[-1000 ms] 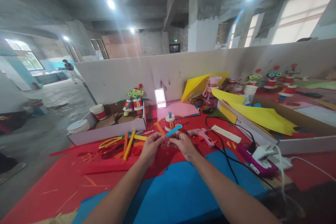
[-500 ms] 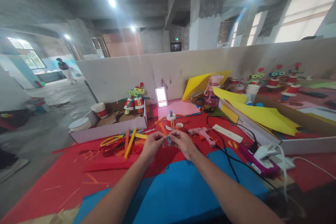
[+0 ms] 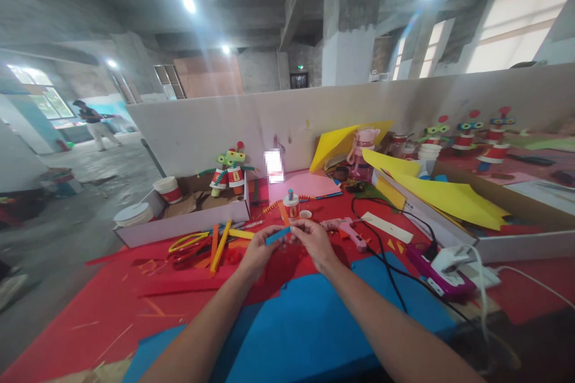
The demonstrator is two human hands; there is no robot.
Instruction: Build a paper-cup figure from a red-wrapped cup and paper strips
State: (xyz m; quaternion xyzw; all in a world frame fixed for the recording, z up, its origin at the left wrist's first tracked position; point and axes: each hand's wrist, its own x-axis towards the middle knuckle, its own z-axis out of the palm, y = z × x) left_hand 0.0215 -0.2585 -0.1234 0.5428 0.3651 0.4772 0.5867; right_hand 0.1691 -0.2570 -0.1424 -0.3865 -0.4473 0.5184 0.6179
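Note:
Between my two hands is a blue paper strip [image 3: 277, 235], its length now facing me and slanting up to the right. My left hand [image 3: 258, 252] pinches it from the left side. The fingertips of my right hand [image 3: 314, 243] are closed at its right end. An orange paper strip [image 3: 284, 213] stands up from the same spot; whether it is joined to the blue one I cannot tell. Just behind my fingers is a small white paper cup [image 3: 291, 208] with a red band, a blue coil on top and spring-like paper arms.
A pink glue gun [image 3: 348, 232] lies to the right, its black cable running to a purple power strip [image 3: 442, 275]. Scissors [image 3: 191, 245] and yellow strips [image 3: 221, 247] lie left. Open boxes [image 3: 188, 224] flank the workspace; blue sheets [image 3: 305, 323] lie in front. A person [image 3: 94, 122] stands far left.
The blue strip has turned from nearly end-on to lying lengthwise across my fingers, reaching left over my left hand. The orange strip has shifted slightly right and up. The far person has moved left.

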